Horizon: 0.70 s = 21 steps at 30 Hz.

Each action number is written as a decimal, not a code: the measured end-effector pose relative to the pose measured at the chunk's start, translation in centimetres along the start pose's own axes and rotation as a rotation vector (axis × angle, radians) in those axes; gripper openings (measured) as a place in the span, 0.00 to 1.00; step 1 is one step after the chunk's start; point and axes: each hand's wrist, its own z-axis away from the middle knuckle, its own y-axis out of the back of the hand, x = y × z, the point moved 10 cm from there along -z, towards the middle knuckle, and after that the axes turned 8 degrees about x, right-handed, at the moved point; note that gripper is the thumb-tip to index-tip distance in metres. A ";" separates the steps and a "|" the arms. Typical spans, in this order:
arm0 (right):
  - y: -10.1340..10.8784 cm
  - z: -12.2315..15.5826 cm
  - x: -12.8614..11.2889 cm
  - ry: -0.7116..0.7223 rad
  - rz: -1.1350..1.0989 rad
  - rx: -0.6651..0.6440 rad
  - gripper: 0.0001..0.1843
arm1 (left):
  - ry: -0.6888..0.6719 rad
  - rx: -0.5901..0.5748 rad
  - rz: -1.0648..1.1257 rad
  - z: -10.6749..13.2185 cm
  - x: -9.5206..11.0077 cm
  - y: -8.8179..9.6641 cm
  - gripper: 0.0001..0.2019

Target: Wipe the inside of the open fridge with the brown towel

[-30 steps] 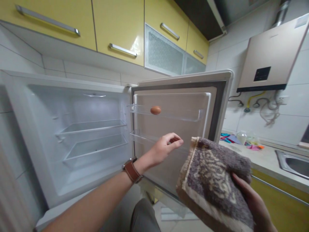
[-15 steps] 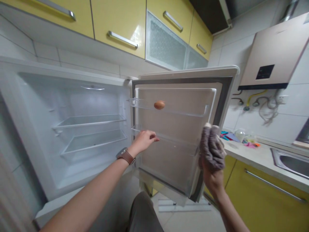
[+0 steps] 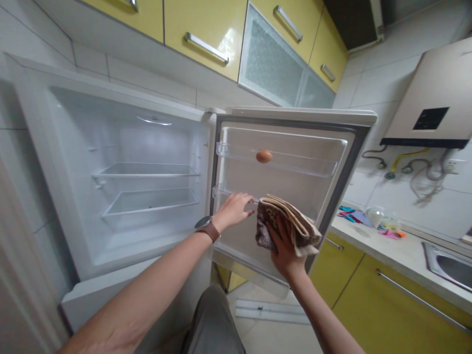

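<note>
My right hand (image 3: pixel 284 246) grips a folded brown and beige towel (image 3: pixel 287 221) in front of the opened fridge door (image 3: pixel 283 135). The towel covers part of the lower door shelf. Just left of the towel, my left hand (image 3: pixel 234 210) reaches toward that lower shelf (image 3: pixel 220 192), thumb and fingers apart, holding nothing. Whether its fingertips touch the shelf I cannot tell. A brown egg (image 3: pixel 264 156) rests in the clear upper door shelf (image 3: pixel 302 164), above both hands.
The fridge compartment (image 3: pixel 125 236) on the left has two glass shelves (image 3: pixel 151 200). Yellow cabinets (image 3: pixel 206 29) hang overhead. On the right are a counter (image 3: pixel 368 236) with colourful items (image 3: pixel 391 233), a sink (image 3: pixel 446 265) and a water heater (image 3: pixel 427 98).
My right hand has brought the towel left and inward from the door's outer edge. My left hand has uncurled a little near the lower shelf. The view has shifted slightly.
</note>
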 end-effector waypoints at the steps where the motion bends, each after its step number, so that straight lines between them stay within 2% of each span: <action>1: -1.0 -0.5 -0.8 0.011 -0.009 -0.035 0.49 | -0.020 0.015 0.000 0.3 -0.5 0.3 0.16; 3: -2.7 -1.7 -2.5 0.023 -0.041 -0.095 0.47 | 0.019 0.077 -0.020 0.9 -2.8 1.4 0.23; 6: -4.6 -4.5 -4.9 0.021 -0.095 -0.172 0.46 | 0.165 0.191 -0.044 2.6 -8.2 3.3 0.31; 8: -5.1 -7.1 -6.4 0.015 -0.128 -0.214 0.43 | 0.223 0.214 -0.019 4.1 -11.1 3.6 0.37; 10: -5.2 -10.3 -7.7 0.010 -0.168 -0.233 0.38 | 0.253 0.209 0.043 5.6 -13.1 3.3 0.42; 13: -5.1 -15.9 -8.6 -0.045 -0.228 -0.253 0.32 | 0.278 0.204 0.132 7.4 -14.4 2.4 0.45; 15: -6.4 -19.0 -8.7 -0.115 -0.289 -0.386 0.29 | 0.294 0.184 0.151 8.1 -14.6 1.6 0.43; 18: -8.8 -21.8 -9.8 -0.123 -0.424 -0.626 0.27 | 0.317 0.174 0.170 8.6 -14.5 0.9 0.40; 21: -9.5 -23.0 -10.8 -0.032 -0.513 -0.708 0.28 | 0.344 0.185 0.185 8.6 -14.3 1.1 0.38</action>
